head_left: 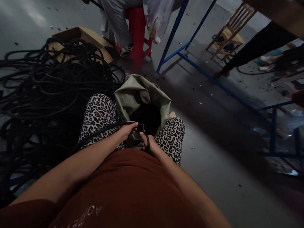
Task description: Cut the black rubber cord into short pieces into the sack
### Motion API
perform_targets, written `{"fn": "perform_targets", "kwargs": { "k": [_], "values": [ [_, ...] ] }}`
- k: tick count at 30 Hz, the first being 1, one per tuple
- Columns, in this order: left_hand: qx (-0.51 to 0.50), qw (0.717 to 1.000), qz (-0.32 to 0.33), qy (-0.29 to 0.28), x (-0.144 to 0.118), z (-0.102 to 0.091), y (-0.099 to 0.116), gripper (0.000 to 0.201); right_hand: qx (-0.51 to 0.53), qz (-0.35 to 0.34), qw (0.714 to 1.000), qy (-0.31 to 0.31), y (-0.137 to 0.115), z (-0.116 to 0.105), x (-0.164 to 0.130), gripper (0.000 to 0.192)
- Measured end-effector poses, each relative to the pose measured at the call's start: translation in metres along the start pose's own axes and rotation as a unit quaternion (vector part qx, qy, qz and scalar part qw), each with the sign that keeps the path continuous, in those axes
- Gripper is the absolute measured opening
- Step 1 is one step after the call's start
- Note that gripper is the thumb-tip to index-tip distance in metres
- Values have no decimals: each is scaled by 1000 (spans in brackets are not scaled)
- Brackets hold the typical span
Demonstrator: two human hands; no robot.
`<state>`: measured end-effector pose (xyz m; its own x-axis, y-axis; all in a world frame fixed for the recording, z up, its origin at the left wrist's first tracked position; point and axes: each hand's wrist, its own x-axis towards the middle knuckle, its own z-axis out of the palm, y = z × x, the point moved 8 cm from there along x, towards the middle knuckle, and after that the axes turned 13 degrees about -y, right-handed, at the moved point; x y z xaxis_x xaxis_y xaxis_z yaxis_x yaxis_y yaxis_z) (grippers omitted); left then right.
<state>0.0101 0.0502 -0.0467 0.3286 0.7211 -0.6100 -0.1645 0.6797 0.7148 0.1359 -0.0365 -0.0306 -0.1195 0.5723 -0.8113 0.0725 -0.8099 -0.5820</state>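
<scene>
My left hand (pixel 129 129) is closed round a long black rubber cord (pixel 102 129), near its end. The cord runs back across my left thigh toward a big tangled heap (pixel 52 81) of the same black cord. Close beside it, my right hand (pixel 148 142) grips what look like black-handled scissors (pixel 147 141), their metal tips pointing up by the cord's end. Whether the tips touch the cord I cannot tell. Both hands are over the near rim of an open grey-green woven sack (pixel 126 98) between my knees. Its inside is dark.
A cardboard box (pixel 88 34) lies behind the heap. Ahead, a person in grey trousers (pixel 117 18) sits on a red plastic stool (pixel 137 34). Blue metal table legs (pixel 173 32) and a wooden chair (pixel 229 33) stand at the right. Small black scraps dot the grey floor.
</scene>
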Motion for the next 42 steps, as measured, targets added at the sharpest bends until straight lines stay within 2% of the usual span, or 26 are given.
{"fn": "perform_targets", "kwargs": {
  "k": [5,11,17,23,30,35,42],
  "values": [
    [-15,1000,-9,9,-2,-1,2,24,8,12,1000,11,-3,-1,-5,41],
    [-27,1000,-13,7,-4,0,7,21,38,-14,999,25,-3,-6,-3,42],
    [-64,998,1,18,-1,-5,11,23,35,10,999,-28,4,1,1,47],
    [-69,997,10,18,3,-8,11,23,-2,-5,998,-67,9,8,12,52],
    [-47,999,-11,-14,-6,3,9,27,-6,-22,997,-75,11,9,22,55],
    [-45,999,-21,-13,-11,8,11,24,2,-32,997,-64,12,7,24,54],
    [-48,998,-32,-25,-10,11,10,20,22,-32,997,-66,5,8,14,52]
  ]
}}
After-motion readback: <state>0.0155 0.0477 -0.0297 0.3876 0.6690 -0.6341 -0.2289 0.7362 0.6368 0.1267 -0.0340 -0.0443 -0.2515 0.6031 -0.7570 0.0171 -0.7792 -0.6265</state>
